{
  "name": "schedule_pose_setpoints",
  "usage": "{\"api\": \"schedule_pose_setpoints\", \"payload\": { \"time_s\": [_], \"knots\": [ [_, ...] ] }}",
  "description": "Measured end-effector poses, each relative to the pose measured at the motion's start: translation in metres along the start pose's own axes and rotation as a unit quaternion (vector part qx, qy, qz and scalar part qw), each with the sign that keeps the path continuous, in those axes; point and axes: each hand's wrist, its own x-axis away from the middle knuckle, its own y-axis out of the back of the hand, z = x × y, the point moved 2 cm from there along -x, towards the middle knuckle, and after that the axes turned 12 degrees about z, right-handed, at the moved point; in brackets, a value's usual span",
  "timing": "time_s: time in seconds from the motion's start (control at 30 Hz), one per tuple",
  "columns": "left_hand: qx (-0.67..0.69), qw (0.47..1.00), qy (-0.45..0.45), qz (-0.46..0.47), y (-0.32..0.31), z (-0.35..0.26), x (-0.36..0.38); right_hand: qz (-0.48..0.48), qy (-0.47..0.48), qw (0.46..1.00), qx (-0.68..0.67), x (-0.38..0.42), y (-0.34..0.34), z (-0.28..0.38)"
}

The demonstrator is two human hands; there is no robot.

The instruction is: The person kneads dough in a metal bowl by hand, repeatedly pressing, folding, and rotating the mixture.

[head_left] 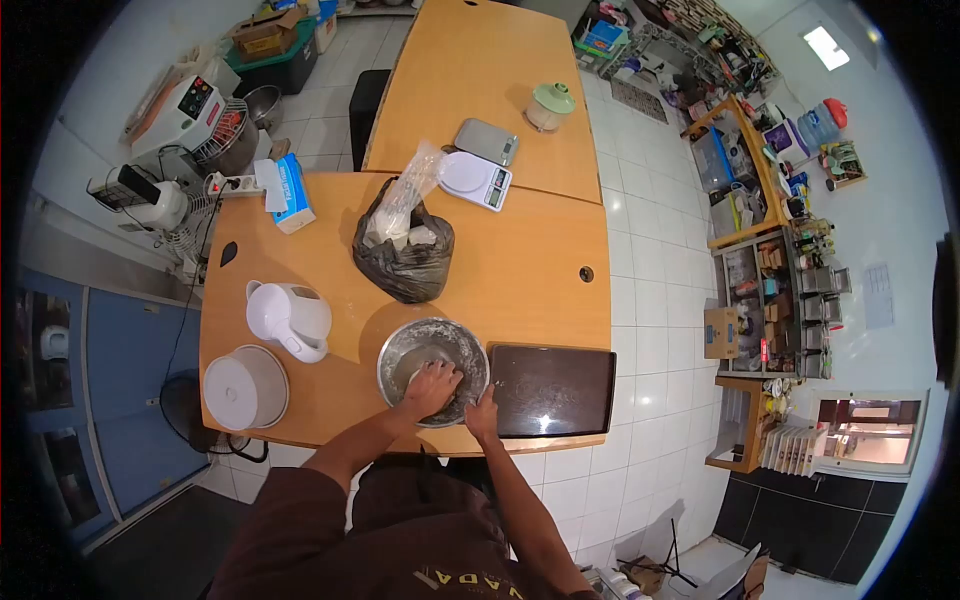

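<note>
A metal mixing bowl stands near the table's front edge, its inner wall streaked with pale floury residue. My left hand is down inside it, fingers curled over a pale lump of dough that the hand partly covers. At the bowl's right side my right hand grips the rim. Just right of the bowl lies a dark baking tray with whitish smears on its surface. Behind the bowl sits a black plastic bag with a clear bag of whitish contents sticking out of its top.
Left of the bowl stand a white electric kettle and a white lidded tub. Farther back are a white kitchen scale, a grey scale, a green-lidded container and a blue box. Shelves line the right wall.
</note>
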Motion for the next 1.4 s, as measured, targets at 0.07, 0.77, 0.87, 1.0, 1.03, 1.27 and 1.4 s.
{"api": "schedule_pose_setpoints", "payload": {
  "time_s": [0.07, 0.77, 0.87, 1.0, 1.03, 1.27, 1.4],
  "knots": [
    [-0.036, 0.999, 0.006, -0.035, -0.006, 0.005, -0.01, -0.027, 0.033, 0.999, 0.015, -0.004, -0.006, -0.011],
    [0.149, 0.983, 0.055, -0.088, 0.065, 0.024, 0.029, -0.04, 0.001, 0.999, -0.004, -0.021, 0.001, -0.014],
    [0.093, 0.995, -0.006, 0.03, 0.078, 0.031, 0.031, -0.029, 0.009, 0.999, 0.016, -0.02, -0.002, -0.013],
    [0.02, 0.991, -0.129, -0.028, 0.027, 0.042, 0.018, -0.036, 0.022, 0.999, 0.0, -0.011, -0.002, -0.004],
    [0.044, 0.993, -0.103, 0.036, 0.018, 0.043, 0.013, -0.038, 0.015, 0.999, -0.003, -0.01, -0.004, -0.004],
    [0.084, 0.995, -0.006, 0.051, 0.024, 0.027, 0.005, -0.047, 0.034, 0.998, 0.038, -0.005, -0.008, 0.003],
    [0.096, 0.995, 0.017, 0.004, 0.025, 0.025, -0.007, -0.022, 0.009, 0.999, 0.036, -0.009, -0.004, 0.002]
  ]
}}
